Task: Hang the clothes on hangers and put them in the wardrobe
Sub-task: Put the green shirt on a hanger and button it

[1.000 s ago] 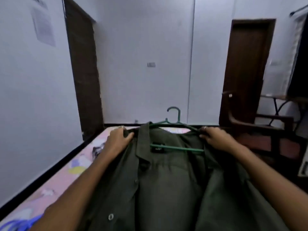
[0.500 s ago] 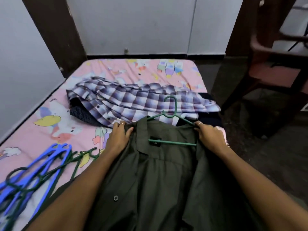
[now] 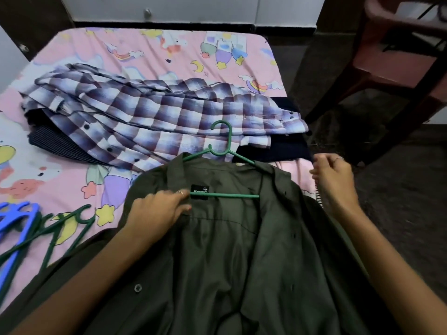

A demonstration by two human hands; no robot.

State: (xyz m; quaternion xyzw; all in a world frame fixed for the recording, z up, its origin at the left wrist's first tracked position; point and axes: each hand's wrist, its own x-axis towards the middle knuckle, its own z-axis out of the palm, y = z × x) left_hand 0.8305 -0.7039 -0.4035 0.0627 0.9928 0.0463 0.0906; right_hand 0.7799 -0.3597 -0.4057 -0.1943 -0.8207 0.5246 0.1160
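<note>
**Olive shirt on a green hanger, laid at the near end of a bed**

Olive-green cloth fills the lower middle of the view: an open-fronted shirt (image 3: 217, 250) lies flat on a bed, collar away from the viewer, with a green plastic hanger (image 3: 221, 155) threaded through its shoulders. The hanger's hook sticks out past the collar and overlaps the edge of a purple-and-white checked shirt (image 3: 150, 112), which lies crumpled across the middle of the bed on top of darker folded clothes.

The left hand (image 3: 157, 209) rests on the shirt's left collar area, fingers curled down onto the cloth just beside the hanger's lower bar; whether it pinches the fabric or only presses it cannot be told. The right hand (image 3: 333, 180) hangs off the shirt's right shoulder, beyond the bed's right edge, fingers loosely curled and holding nothing.

At the bed's left edge lies a blurred heap of spare hangers (image 3: 31, 233), blue and dark green, well apart from the olive shirt. The bedsheet (image 3: 169, 52) is pink with cartoon rainbows, stars and moons; its far half is bare. To the right of the bed is dark floor (image 3: 399, 201), and a reddish-brown chair (image 3: 391, 64) stands at the upper right. A pale wall with a dark skirting band runs behind the head of the bed.
</note>
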